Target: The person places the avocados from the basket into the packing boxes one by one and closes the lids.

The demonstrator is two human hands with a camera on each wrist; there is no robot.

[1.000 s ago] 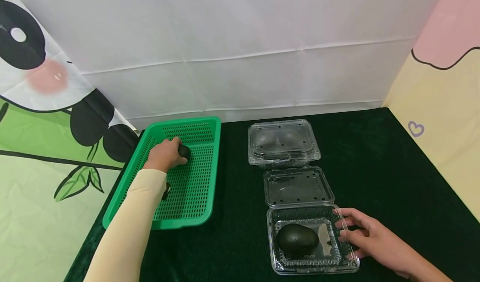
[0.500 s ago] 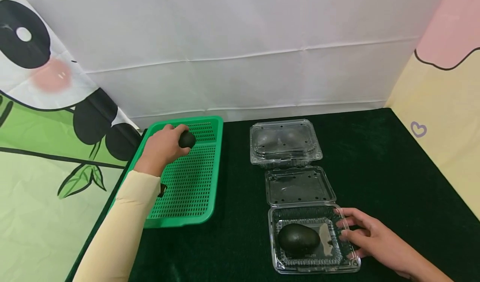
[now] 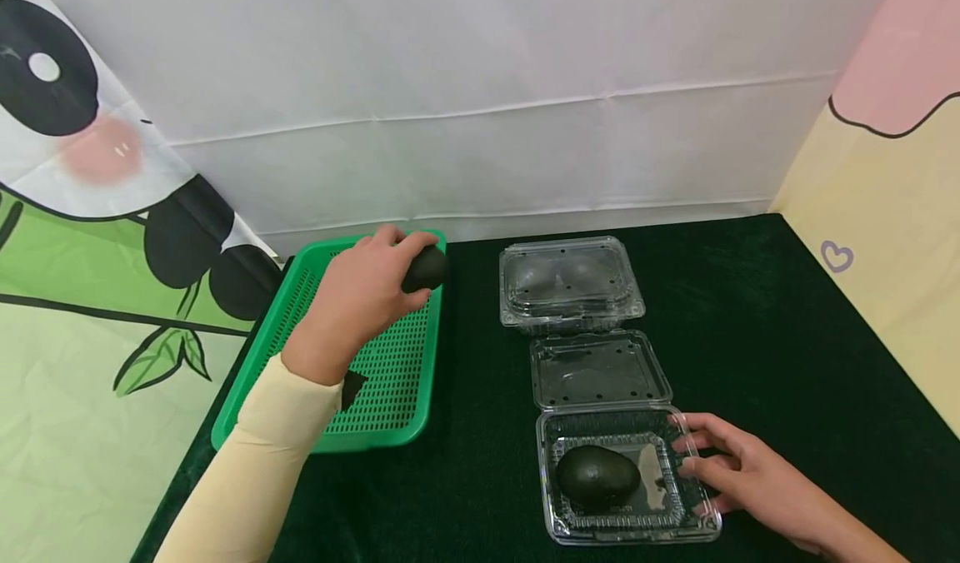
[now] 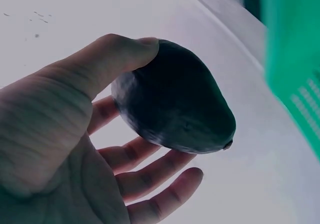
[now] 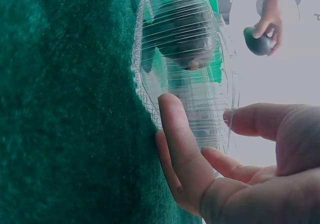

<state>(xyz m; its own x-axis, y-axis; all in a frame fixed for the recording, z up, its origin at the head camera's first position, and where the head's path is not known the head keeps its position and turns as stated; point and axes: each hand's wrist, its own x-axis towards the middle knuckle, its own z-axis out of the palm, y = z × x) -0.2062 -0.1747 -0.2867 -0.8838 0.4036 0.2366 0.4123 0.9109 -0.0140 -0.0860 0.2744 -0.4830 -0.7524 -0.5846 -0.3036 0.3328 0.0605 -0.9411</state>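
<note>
In the head view my left hand (image 3: pixel 360 296) holds a dark avocado (image 3: pixel 424 268) above the far right part of a green plastic basket (image 3: pixel 429 380). The left wrist view shows the thumb on top of the avocado (image 4: pixel 175 99) and fingers beneath it. My right hand (image 3: pixel 727 471) holds the right edge of an open clear plastic clamshell container (image 3: pixel 551 521). Its thumb is at the rim, its fingers along the outer wall in the right wrist view. Another avocado (image 3: pixel 597 475) lies inside, beside a pale patch on the bottom. The container's lid (image 3: pixel 600 371) lies folded back.
Behind the open lid stands a closed clear clamshell (image 3: pixel 570 284) with dim rounded shapes inside. A small dark piece (image 3: pixel 352 388) shows at my left wrist, over the basket. Dark green cloth (image 3: pixel 480 463) covers the table; a white sheet (image 3: pixel 480 130) hangs behind.
My left hand has lifted the avocado from inside the basket and carried it up and to the right, near the basket's right rim. The right hand and open container have stayed put.
</note>
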